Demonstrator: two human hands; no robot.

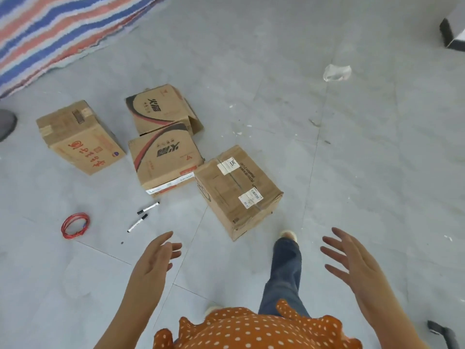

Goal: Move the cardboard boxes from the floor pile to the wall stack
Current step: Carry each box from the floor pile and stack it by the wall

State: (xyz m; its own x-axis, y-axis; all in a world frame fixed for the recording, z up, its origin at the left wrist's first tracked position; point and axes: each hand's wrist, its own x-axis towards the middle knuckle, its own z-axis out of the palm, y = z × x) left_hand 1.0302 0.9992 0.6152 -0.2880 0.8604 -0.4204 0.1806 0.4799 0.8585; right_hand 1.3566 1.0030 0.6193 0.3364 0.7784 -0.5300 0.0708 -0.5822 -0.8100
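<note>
Head view: both hands out in front w/ nothing in them. Left hand (157, 258) has fingers straight and a bit spread, palm facing right, over bare floor. Right hand (352, 260) has fingers splayed apart, palm facing left, also touching nothing. Between them, one leg in blue jeans (284, 273) steps fwd, light shoe (289, 234) just near of the closest box.

Four cardboard boxes lie loose on the grey tiled floor (377, 159), not stacked. Nearest is the taped box w/ white labels (237, 190), right of centre, turned at an angle, its left far corner touching or nearly touching the box w/ black-red swoosh print (164, 159). Just beyond that, a second swoosh-print box (161, 109) w/ a flap hanging open on its right side; the two look to be touching. Left of them, apart, the box w/ red lettering (80, 138), tilted.

Near left: a red wire coil (75, 225) and two marker pens (148, 208) (138, 222), all clear of the boxes. Far left corner: striped blue-red-white tarp (57, 31). Far right: crumpled clear plastic (336, 72) on the floor; a dark-and-white object (453, 34) at the right edge, can't tell what. Bottom: orange polka-dot top (251, 328).
</note>
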